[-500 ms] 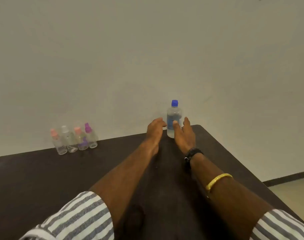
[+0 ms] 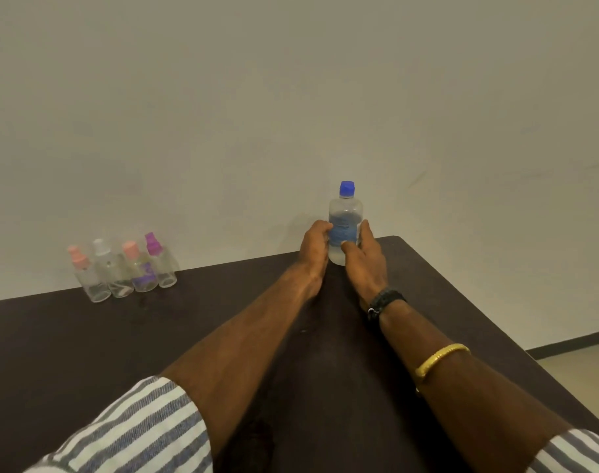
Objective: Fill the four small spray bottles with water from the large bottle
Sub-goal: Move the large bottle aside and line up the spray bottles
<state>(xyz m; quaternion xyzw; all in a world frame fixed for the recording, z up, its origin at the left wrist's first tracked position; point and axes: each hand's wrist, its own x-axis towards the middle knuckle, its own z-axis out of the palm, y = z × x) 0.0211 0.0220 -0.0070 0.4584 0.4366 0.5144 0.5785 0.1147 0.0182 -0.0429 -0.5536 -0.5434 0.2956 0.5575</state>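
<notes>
The large bottle (image 2: 345, 213), upright with its blue cap (image 2: 347, 188) on, stands at the far edge of the dark table (image 2: 155, 336) by the wall. The left hand (image 2: 313, 249) curls against its left side and the right hand (image 2: 364, 257) wraps it from the right, thumb across the label. Well off to the left, the four small spray bottles (image 2: 120, 268) stand in a tight row, tops on.

Dark table (image 2: 86, 353), small spray bottles (image 2: 124, 268) clustered back left, large bottle (image 2: 345, 213) upright far right
</notes>
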